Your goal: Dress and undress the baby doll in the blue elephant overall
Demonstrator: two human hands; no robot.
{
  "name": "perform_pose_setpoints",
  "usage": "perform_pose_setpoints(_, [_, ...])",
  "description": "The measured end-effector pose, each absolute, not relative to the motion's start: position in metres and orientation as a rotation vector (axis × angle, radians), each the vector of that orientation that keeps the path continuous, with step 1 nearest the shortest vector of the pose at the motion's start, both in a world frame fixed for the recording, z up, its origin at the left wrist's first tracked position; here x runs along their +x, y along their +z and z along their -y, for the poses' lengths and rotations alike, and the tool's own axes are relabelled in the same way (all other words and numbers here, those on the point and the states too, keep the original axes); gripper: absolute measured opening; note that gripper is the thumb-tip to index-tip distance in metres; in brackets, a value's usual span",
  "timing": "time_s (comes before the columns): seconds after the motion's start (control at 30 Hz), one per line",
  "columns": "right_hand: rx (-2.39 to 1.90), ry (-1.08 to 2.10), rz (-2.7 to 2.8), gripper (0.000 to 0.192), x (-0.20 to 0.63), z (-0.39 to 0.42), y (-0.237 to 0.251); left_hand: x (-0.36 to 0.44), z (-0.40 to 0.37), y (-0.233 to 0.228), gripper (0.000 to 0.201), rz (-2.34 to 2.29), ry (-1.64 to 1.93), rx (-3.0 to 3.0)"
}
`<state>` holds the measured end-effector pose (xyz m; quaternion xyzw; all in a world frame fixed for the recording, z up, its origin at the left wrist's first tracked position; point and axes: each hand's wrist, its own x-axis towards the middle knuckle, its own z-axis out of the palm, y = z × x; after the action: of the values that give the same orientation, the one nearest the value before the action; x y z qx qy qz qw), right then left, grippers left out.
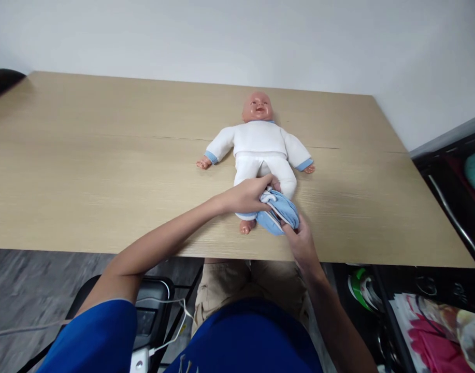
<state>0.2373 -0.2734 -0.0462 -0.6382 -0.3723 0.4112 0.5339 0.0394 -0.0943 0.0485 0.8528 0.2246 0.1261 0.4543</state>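
Observation:
A baby doll (pixel 260 139) in a white top and white trousers with blue cuffs lies on its back, head away from me. Over its lower legs I hold a small folded light-blue garment (pixel 284 207) with white edging; its exact kind is unclear. My left hand (pixel 248 195) pinches the garment's upper left edge and rests across the doll's legs. From below, my right hand (pixel 300 239) grips the lower right edge between thumb and fingers. One doll foot shows beneath my left hand; the other is hidden by the cloth.
The doll lies near the front edge of a wooden table (pixel 124 181), with a white wall behind. A black chair (pixel 159 287) with a white cable stands below left. Open shelving at right holds a green-rimmed roll (pixel 359 287) and a pink item (pixel 435 339).

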Motion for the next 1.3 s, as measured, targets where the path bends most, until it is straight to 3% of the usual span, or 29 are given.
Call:
perform_pose_setpoints(0.17, [-1.506,1.024,0.843,0.051,0.237,0.272,-0.05,0.036,0.093,0.04,0.056,-0.498,0.392,2.093])
perform_pose_setpoints(0.37, [-1.422,1.139,0.78,0.041,0.235,0.274,-0.049,0.037,0.093,0.032,0.054,-0.451,0.461,2.028])
perform_pose_setpoints(0.6, [-1.458,0.972,0.839,0.054,0.236,0.275,-0.049,0.041,0.093,0.023,0.059,-0.35,0.503,1.946])
perform_pose_setpoints(0.83, [-1.45,0.891,0.786,0.051,0.228,0.281,-0.051,0.045,0.095,0.02,0.062,-0.309,0.473,1.861])
perform_pose_setpoints(1.03, [-1.346,0.782,0.697,0.074,0.223,0.278,-0.049,0.041,0.092,0.023,0.057,-0.328,0.451,1.88])
perform_pose_setpoints(1.3, [-1.465,0.891,0.937,0.038,0.265,0.264,-0.029,0.034,0.085,0.033,0.026,-0.278,0.366,1.943])
